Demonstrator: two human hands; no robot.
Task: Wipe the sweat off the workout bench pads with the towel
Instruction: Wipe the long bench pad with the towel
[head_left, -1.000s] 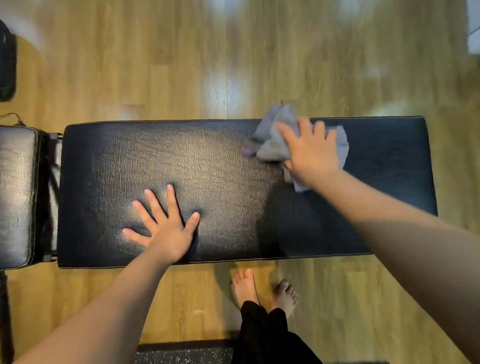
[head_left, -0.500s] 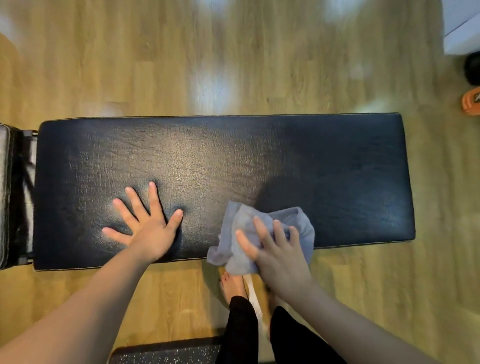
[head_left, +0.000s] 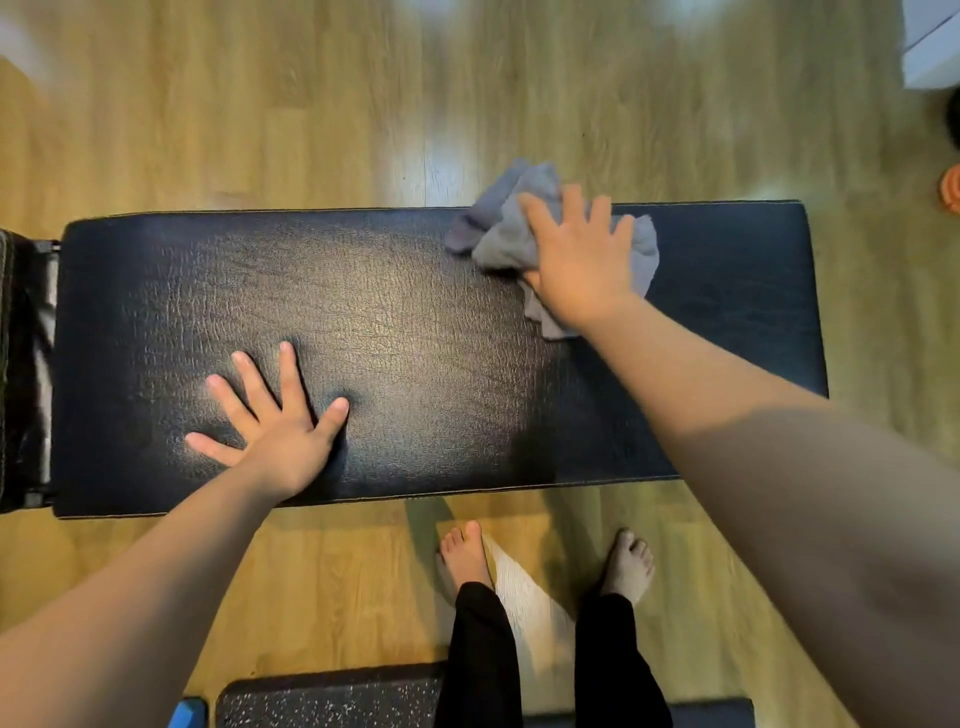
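Observation:
A long black leather bench pad lies crosswise in front of me on a wooden floor. My right hand presses a crumpled grey towel onto the pad at its far edge, right of the middle; part of the towel hangs over that edge. My left hand rests flat on the pad near its front left, fingers spread, holding nothing. A second black pad shows partly at the left, beyond a narrow gap.
My bare feet stand on the wooden floor just in front of the bench. A dark speckled mat lies at the bottom edge. An orange object and a white corner sit at the far right.
My right hand has swept the towel from the pad's near edge back up to the far edge. My left hand has stayed planted on the pad.

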